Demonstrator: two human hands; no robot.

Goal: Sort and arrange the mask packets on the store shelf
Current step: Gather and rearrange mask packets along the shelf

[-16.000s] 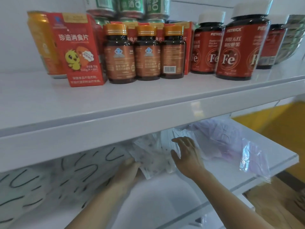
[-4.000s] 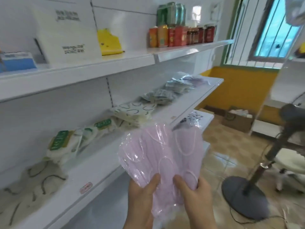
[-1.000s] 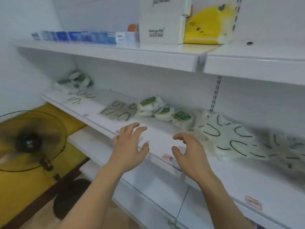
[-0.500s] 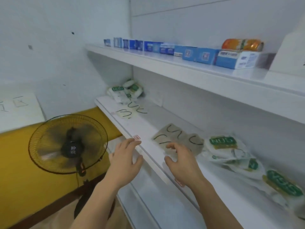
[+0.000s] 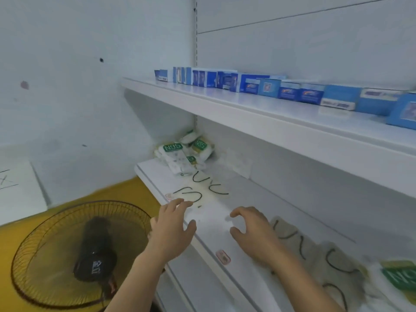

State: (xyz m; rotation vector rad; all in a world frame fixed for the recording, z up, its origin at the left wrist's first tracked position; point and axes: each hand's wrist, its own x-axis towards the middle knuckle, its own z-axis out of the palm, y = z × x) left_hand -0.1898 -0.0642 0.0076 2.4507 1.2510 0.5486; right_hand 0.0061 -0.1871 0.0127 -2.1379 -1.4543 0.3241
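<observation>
Both hands hover empty over the middle white shelf. My left hand is spread open at the shelf's front edge. My right hand has its fingers curled apart above the shelf. Just beyond my left fingertips lies a flat mask packet with black ear loops. A heap of white N95 mask packets with green labels fills the far corner. To the right of my right hand lie more black-loop mask packets and another green N95 packet.
The upper shelf carries a row of blue boxes. A standing fan is below at the left, close to the shelf's end. A white wall closes the left side, with yellow skirting under it.
The view has swung further left along the shelf toward the corner. Both hands stay empty and have moved nearer the black-loop packet and the N95 heap.
</observation>
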